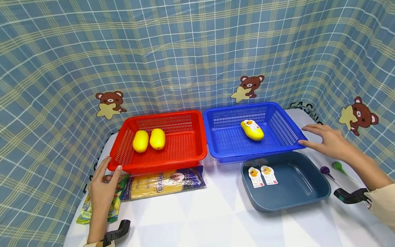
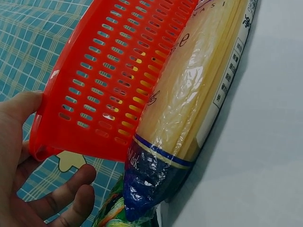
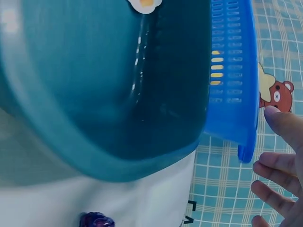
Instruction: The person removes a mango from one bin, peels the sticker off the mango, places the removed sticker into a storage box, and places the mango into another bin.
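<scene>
At the red basket's (image 1: pixel 172 164) front left corner, my left hand (image 1: pixel 102 187) holds the rim between thumb and index finger; the other fingers (image 2: pixel 83 177) are spread below. Two yellow mangoes (image 1: pixel 140 141) lie inside it. My right hand (image 1: pixel 331 142) is beside the blue basket's (image 1: pixel 216 151) right corner, fingers spread, the thumb close to the rim (image 3: pixel 255 118). In that basket lies one yellow mango (image 1: pixel 256 133) with a white mango-picture card (image 1: pixel 252 125) on it. Two similar cards (image 1: pixel 268 174) lie in the dark blue-grey tub (image 1: pixel 296 206) in front.
A spaghetti pack (image 1: pixel 166 185) lies along the red basket's front, with green packets (image 1: pixel 115 206) left of it under my left forearm. Purple (image 1: pixel 325 170) and green lollipops (image 1: pixel 337 166) lie right of the tub. A checked cloth (image 1: pixel 185 51) rises behind the baskets.
</scene>
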Demonstrator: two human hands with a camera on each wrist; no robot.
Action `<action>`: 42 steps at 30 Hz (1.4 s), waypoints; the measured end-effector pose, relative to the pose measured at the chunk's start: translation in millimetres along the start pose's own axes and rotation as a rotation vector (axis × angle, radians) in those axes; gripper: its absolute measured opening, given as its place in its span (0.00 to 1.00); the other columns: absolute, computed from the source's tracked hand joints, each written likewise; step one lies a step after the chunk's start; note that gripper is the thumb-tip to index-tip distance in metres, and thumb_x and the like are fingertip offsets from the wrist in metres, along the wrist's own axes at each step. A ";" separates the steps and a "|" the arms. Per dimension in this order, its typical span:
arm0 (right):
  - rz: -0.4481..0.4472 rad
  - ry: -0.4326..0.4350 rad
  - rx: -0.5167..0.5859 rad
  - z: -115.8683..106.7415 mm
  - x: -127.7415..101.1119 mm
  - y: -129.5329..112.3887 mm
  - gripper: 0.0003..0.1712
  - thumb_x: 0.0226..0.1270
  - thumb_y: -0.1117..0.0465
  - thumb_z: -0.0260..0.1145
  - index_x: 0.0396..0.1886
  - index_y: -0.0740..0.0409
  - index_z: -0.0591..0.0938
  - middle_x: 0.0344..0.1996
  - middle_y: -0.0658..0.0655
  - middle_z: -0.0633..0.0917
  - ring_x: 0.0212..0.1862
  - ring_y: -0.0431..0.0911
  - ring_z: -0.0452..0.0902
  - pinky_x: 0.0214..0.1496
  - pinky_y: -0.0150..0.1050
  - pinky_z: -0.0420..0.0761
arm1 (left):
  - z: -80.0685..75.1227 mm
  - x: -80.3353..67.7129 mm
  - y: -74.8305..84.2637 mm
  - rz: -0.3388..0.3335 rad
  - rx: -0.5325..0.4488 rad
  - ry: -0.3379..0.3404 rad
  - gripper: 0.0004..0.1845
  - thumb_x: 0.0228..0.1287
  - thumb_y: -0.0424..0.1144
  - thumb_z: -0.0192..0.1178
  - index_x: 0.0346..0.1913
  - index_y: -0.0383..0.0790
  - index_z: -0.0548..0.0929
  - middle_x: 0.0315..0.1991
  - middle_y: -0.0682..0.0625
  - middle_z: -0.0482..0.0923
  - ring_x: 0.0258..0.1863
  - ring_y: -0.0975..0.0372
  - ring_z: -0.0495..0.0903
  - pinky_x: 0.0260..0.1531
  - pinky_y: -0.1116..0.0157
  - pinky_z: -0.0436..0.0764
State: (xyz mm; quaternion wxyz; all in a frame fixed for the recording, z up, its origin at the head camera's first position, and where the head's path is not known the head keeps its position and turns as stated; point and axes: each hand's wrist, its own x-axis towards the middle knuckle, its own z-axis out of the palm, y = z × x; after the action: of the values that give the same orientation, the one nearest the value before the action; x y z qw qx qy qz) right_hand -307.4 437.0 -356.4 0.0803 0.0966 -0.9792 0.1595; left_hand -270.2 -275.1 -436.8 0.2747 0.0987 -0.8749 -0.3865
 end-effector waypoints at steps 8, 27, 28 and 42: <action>0.008 -0.037 0.053 1.6 -9.6 9.7 0.40 0.65 0.45 0.71 0.69 0.65 0.73 0.66 0.76 0.69 0.65 0.77 0.60 0.55 0.80 0.60 | 2.9 0.7 3.5 -0.024 0.002 -0.009 0.31 0.68 0.52 0.65 0.73 0.61 0.71 0.71 0.61 0.68 0.34 0.71 0.72 0.28 0.84 0.71; 0.075 -0.135 0.124 2.6 -21.4 10.2 0.46 0.67 0.43 0.69 0.76 0.61 0.64 0.71 0.75 0.62 0.68 0.78 0.54 0.52 0.82 0.59 | 31.6 -3.3 138.4 0.300 -0.076 -0.006 0.31 0.60 0.50 0.69 0.67 0.53 0.78 0.67 0.51 0.73 0.64 0.49 0.65 0.60 0.41 0.61; 0.076 -0.133 0.127 2.9 -20.6 9.2 0.46 0.67 0.43 0.69 0.76 0.61 0.64 0.71 0.75 0.62 0.68 0.78 0.54 0.52 0.82 0.59 | 38.3 -1.9 153.8 0.320 -0.112 -0.053 0.32 0.59 0.51 0.70 0.68 0.55 0.77 0.68 0.53 0.72 0.65 0.51 0.65 0.63 0.41 0.60; 0.058 -0.118 0.151 12.4 -12.5 7.4 0.45 0.67 0.41 0.68 0.75 0.61 0.66 0.72 0.73 0.62 0.69 0.75 0.56 0.57 0.79 0.59 | 148.6 28.4 282.0 0.333 -0.187 -0.509 0.42 0.55 0.69 0.64 0.73 0.60 0.70 0.71 0.56 0.66 0.67 0.54 0.64 0.60 0.45 0.69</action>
State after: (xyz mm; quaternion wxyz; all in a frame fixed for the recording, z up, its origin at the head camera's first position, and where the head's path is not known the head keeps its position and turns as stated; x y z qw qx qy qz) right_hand -298.5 441.9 -372.6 0.0103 0.0834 -0.9698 0.2289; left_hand -365.3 -1.3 -301.0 0.1142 -0.1716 -0.8802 -0.4274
